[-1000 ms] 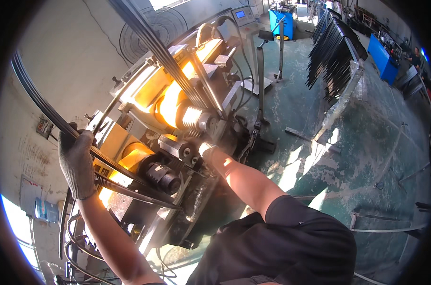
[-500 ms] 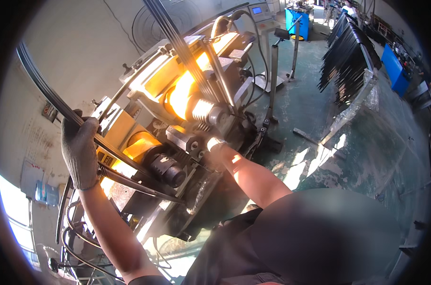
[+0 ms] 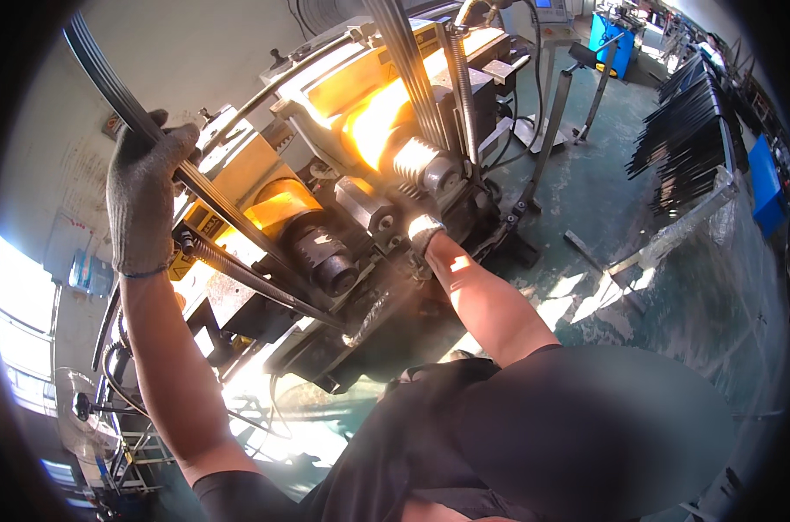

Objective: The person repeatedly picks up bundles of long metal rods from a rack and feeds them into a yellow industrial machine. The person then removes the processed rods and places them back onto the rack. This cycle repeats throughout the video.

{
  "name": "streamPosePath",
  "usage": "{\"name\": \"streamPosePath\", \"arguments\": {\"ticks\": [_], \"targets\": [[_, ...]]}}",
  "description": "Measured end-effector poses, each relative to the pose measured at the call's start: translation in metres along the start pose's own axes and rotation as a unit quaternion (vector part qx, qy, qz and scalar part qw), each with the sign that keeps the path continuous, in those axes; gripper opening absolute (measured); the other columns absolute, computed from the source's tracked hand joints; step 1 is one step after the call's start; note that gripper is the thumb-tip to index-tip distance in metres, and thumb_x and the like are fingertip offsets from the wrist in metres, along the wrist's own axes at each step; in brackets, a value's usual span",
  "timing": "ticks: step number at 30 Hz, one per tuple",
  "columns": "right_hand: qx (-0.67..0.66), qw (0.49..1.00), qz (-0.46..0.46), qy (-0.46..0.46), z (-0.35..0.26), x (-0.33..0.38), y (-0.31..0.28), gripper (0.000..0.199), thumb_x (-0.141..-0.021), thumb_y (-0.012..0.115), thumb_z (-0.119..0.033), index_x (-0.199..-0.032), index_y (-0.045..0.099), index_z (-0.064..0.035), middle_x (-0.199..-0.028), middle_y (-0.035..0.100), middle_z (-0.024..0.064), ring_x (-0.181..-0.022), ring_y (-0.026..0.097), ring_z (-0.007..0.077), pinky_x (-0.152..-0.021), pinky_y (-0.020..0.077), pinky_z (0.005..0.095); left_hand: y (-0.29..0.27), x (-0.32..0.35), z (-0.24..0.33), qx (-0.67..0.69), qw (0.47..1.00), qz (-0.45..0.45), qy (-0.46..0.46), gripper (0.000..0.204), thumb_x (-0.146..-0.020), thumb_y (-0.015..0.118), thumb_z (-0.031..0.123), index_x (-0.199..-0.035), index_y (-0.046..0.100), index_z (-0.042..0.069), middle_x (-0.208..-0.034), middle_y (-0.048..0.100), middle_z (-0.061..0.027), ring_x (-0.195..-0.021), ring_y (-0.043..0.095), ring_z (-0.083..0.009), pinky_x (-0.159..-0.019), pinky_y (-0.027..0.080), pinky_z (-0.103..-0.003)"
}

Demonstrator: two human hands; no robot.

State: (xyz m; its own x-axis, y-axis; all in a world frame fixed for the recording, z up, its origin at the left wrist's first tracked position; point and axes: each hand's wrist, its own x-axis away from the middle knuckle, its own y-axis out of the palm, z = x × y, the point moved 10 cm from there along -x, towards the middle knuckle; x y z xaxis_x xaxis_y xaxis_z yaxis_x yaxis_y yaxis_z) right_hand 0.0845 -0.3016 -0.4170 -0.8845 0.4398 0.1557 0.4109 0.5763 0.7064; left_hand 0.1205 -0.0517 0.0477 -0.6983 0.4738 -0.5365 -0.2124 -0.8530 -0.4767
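My left hand [image 3: 142, 200], in a grey knit glove, is raised at the left and closed around a dark ribbed strip [image 3: 106, 76]. That long strip comes down from the upper left, passes through my grip and slants to the near threaded roller [image 3: 319, 257] of a machine. My right hand [image 3: 425, 231], also gloved, reaches low into the machine beside a metal block with a hexagonal end [image 3: 364, 207]. Its fingers are hidden by shade and machine parts. A second ribbed strip [image 3: 408, 65] hangs down by the far threaded roller [image 3: 428, 165].
Yellow guards [image 3: 360, 71] cover the machine in bright sunlight. A spring-wrapped hose [image 3: 238, 270] crosses its near side. Metal posts [image 3: 547, 135] stand to the right. Farther right, many dark strips [image 3: 686, 130] hang on a rack, with blue bins [image 3: 767, 184] nearby.
The whole view has shifted, so the machine sits farther right and higher. My left hand is somewhat higher, still gripping the strip. My right hand stays low by the block.
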Motion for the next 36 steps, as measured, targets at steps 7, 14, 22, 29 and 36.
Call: {"name": "streamPosePath", "arguments": {"ticks": [7, 14, 22, 29, 36], "targets": [[0.021, 0.991, 0.119, -0.051, -0.022, 0.019, -0.028, 0.030, -0.096, 0.065, -0.032, -0.108, 0.059, -0.0057, -0.088, 0.068, 0.0207, -0.074, 0.067, 0.0345, -0.057, 0.0547, 0.0447, -0.019, -0.025, 0.048, -0.066, 0.995, 0.058, 0.044, 0.039, -0.092, 0.075, 0.031, -0.109, 0.069, -0.004, -0.092, 0.071, -0.0133, -0.086, 0.070, -0.0211, -0.089, 0.051, -0.031], [0.401, 0.870, 0.176, -0.229, -0.079, 0.056, -0.004, 0.022, -0.091, 0.075, -0.028, -0.099, 0.077, -0.0077, -0.094, 0.077, 0.0104, -0.082, 0.071, 0.0226, -0.069, 0.0542, 0.0369, -0.025, 0.001, 0.000, -0.019, 0.997, 0.066, -0.016, 0.039, -0.095, 0.069, 0.017, -0.128, 0.063, -0.004, -0.097, 0.075, -0.0161, -0.090, 0.075, -0.0229, -0.086, 0.060, -0.032], [0.436, 0.883, 0.130, -0.114, -0.058, 0.044, 0.001, 0.030, -0.090, 0.070, -0.012, -0.119, 0.064, -0.0068, -0.104, 0.068, 0.0101, -0.092, 0.068, 0.0270, -0.078, 0.0563, 0.0370, -0.028, 0.015, -0.021, 0.016, 0.998, 0.010, -0.055, 0.035, -0.099, 0.064, 0.010, -0.132, 0.060, 0.000, -0.102, 0.075, -0.0126, -0.096, 0.075, -0.0239, -0.089, 0.061, -0.035], [-0.026, 0.999, 0.028, 0.012, -0.050, 0.069, 0.024, 0.032, -0.082, 0.084, -0.018, -0.101, 0.075, 0.0057, -0.095, 0.075, 0.0079, -0.081, 0.069, 0.0186, -0.072, 0.0578, 0.0358, -0.033, 0.018, -0.015, -0.018, 0.999, -0.005, -0.043, 0.029, -0.098, 0.068, 0.014, -0.123, 0.065, 0.000, -0.100, 0.076, -0.0128, -0.091, 0.075, -0.0217, -0.084, 0.060, -0.033], [0.121, 0.959, 0.230, -0.111, -0.039, 0.048, -0.033, 0.033, -0.086, 0.082, -0.008, -0.110, 0.072, 0.0115, -0.107, 0.075, 0.0111, -0.084, 0.069, 0.0156, -0.075, 0.0587, 0.0321, -0.032, 0.018, -0.031, -0.065, 0.993, -0.058, -0.074, 0.035, -0.102, 0.065, 0.021, -0.133, 0.062, 0.005, -0.111, 0.076, -0.0120, -0.106, 0.074, -0.0216, -0.097, 0.058, -0.033]]}}
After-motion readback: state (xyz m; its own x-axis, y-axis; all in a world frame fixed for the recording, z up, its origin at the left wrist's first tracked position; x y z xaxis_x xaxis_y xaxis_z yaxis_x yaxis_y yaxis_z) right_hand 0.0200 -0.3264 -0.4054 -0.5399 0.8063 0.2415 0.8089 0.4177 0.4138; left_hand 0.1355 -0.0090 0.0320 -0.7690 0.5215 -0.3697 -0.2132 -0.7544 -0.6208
